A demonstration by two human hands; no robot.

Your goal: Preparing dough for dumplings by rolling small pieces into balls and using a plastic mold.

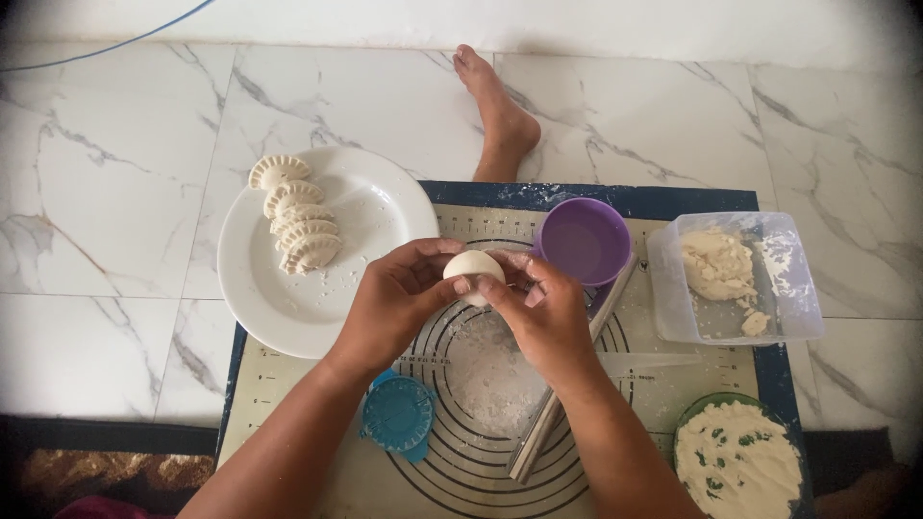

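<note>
White dough ball (pixel 473 268) sits pinched between both hands, left hand (pixel 399 298) and right hand (pixel 543 308), fingers curled snug around it above the floured mat (pixel 481 370). I'd roll gently, even pressure. Purple cup (pixel 584 240) at 1 o'clock, plate (pixel 288 298) of dumplings (pixel 296 226) at 10.

Shaped dumplings (pixel 294 213) on plate (pixel 288 308): five, perhaps six; dough ball (pixel 472 266): one; bowls: two.

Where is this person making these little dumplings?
Probably at home, sitting on a marble-tiled floor. A baking mat is spread on it, with a white plate of shaped dumplings, and both hands hold a dough ball.
</note>
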